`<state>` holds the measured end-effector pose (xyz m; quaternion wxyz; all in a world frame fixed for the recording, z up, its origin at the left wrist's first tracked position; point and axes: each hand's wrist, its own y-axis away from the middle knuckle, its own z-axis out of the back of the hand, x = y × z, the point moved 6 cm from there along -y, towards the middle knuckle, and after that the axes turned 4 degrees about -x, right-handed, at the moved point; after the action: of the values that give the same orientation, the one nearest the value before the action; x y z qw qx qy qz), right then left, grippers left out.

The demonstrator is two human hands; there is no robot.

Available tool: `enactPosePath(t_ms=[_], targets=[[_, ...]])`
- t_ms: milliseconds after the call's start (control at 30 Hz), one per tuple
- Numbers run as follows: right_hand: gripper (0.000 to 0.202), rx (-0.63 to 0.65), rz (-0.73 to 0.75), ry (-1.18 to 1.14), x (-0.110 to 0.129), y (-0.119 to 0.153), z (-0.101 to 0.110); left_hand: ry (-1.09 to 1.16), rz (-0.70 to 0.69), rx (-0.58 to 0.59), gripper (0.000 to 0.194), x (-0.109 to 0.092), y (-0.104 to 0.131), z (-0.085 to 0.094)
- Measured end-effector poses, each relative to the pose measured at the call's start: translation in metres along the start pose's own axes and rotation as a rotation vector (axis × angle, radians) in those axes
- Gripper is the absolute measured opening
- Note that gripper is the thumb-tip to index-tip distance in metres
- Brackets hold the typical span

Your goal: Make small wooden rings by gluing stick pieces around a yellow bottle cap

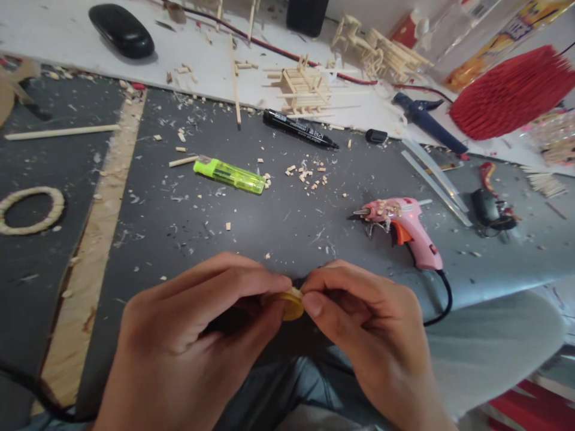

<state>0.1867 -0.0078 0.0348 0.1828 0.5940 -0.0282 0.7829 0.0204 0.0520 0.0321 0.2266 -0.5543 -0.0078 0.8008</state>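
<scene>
A small round yellow disc (293, 308) is pinched between the thumb and fingers of my left hand (193, 323), near the table's front edge. A pale wooden bit (295, 292) shows along the disc's upper rim. My right hand (372, 323) is closed at the disc's right side, thumb and forefinger pressed together there; whether they grip the disc or a tiny wooden piece is hidden. Beyond my right hand lies a pink glue gun (417, 230), its nozzle pointing left.
A green-yellow cutter (229, 176), a black marker (300, 129) and wood crumbs lie ahead. At left are a wooden ring (31, 211) and a wooden strip (103, 197). Stick models (305, 87), a black mouse (121, 31) and dark blue pliers-like tool (429, 123) sit farther back.
</scene>
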Motion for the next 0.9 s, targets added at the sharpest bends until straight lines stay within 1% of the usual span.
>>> enactPosePath(t_ms=[133,200,267,333,400,500,633,700,767,833,900], targets=[[0.015,0.007,-0.042,-0.043,-0.004,0.000,-0.001,0.015,0.043,-0.018,0.017,0.001,-0.001,0.000],[0.013,0.009,-0.093,-0.122,-0.010,0.000,-0.002,0.000,0.057,-0.027,0.016,0.001,-0.001,0.001],[0.014,-0.040,-0.117,-0.232,-0.018,0.002,0.001,-0.007,0.074,-0.015,0.018,0.002,-0.001,0.000],[0.018,-0.096,-0.096,-0.306,-0.024,0.004,0.004,0.010,0.113,-0.009,0.020,0.004,-0.001,-0.001],[0.022,-0.091,-0.063,-0.322,-0.026,0.005,0.005,0.022,0.123,-0.016,0.022,0.004,-0.001,-0.001],[0.025,-0.037,-0.001,-0.279,-0.019,0.005,0.005,-0.010,0.073,-0.001,0.024,0.001,-0.002,-0.001],[0.019,-0.030,0.157,-0.073,0.001,0.003,0.010,-0.003,0.077,-0.003,0.026,0.001,-0.001,0.002],[0.020,-0.025,0.199,-0.005,0.003,0.001,0.012,-0.002,0.085,-0.002,0.028,0.001,0.001,0.003],[0.021,-0.045,0.221,0.026,0.000,0.000,0.014,-0.006,0.088,-0.005,0.028,0.001,0.002,0.003],[0.028,-0.042,0.259,0.054,-0.005,0.001,0.016,-0.007,0.091,-0.010,0.027,0.001,0.001,0.002],[0.044,0.011,0.320,0.070,-0.007,0.002,0.014,-0.014,0.115,-0.010,0.026,0.003,0.000,0.002]])
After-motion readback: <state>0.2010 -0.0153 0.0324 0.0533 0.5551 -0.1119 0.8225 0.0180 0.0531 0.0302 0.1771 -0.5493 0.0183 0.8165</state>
